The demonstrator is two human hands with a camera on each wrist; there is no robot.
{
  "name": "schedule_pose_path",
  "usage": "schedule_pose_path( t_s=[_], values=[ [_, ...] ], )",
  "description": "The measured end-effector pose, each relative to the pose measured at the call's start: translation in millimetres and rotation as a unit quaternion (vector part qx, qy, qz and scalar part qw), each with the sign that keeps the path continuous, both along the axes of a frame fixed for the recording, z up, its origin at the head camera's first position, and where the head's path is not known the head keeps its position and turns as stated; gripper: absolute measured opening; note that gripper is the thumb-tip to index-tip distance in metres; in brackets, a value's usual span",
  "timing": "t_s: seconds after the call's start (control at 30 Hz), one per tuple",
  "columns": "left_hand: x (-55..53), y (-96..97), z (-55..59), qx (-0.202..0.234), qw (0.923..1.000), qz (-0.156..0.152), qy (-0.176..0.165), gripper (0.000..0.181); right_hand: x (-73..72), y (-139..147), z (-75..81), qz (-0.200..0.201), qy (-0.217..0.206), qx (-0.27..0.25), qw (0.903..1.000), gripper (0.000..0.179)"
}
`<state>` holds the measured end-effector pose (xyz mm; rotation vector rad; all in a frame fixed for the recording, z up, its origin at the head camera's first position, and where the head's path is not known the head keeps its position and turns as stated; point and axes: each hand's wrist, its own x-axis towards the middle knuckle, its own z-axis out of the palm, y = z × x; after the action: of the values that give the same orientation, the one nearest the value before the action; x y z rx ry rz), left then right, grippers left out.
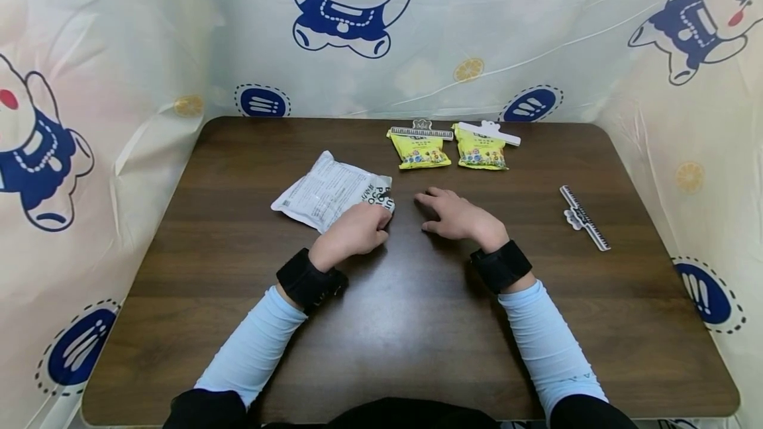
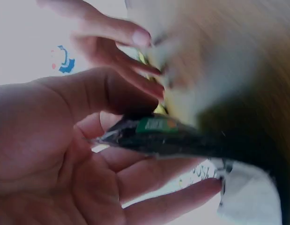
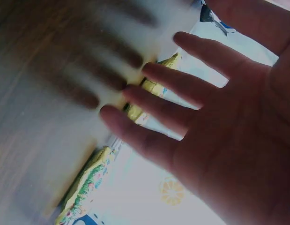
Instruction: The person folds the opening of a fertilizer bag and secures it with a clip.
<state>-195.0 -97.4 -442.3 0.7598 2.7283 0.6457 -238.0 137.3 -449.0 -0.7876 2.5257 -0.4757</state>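
Note:
A white printed packaging bag (image 1: 328, 192) lies slanted on the table, left of centre. My left hand (image 1: 353, 236) pinches its near right edge between thumb and fingers. In the left wrist view the edge of the bag (image 2: 156, 136), dark with a small green label, runs between the thumb and the fingers. Right of the bag, my right hand (image 1: 459, 216) is held low, palm down, with nothing in it. Its fingers are straight and spread in the right wrist view; whether the fingertips touch the wood, I cannot tell.
Two yellow snack packets (image 1: 420, 152) (image 1: 481, 152) lie at the table's back edge, each with a sealing clip (image 1: 422, 133) (image 1: 490, 132) across its top. A loose striped clip (image 1: 585, 218) lies at the right of the brown table (image 1: 393, 349). Printed cloth (image 1: 453, 18) hangs behind.

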Motion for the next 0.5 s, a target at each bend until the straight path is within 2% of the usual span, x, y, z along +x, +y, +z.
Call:
schedule_pose_path(
  t_s=[0.1, 0.27, 0.37, 0.5],
  values=[
    [3.7, 3.2, 3.7, 0.005, 0.9980, -0.061, -0.014, 0.038, 1.0, -1, 0.2, 0.004, 0.014, -0.043, 0.9990, 0.070],
    [9.0, 7.6, 8.4, 0.013, 0.9873, -0.154, -0.035, 0.036, 2.3, -1, 0.2, 0.018, 0.050, -0.081, 0.9953, 0.069],
    [11.5, 8.8, 12.2, 0.026, 0.9815, -0.185, -0.042, 0.033, 2.3, -2, 0.1, 0.037, 0.075, -0.089, 0.9925, 0.059],
    [15.0, 5.0, 22.0, 0.042, 0.9774, -0.198, -0.060, 0.033, 1.4, -3, 1.1, 0.035, 0.092, -0.096, 0.9905, 0.046]
  ],
)
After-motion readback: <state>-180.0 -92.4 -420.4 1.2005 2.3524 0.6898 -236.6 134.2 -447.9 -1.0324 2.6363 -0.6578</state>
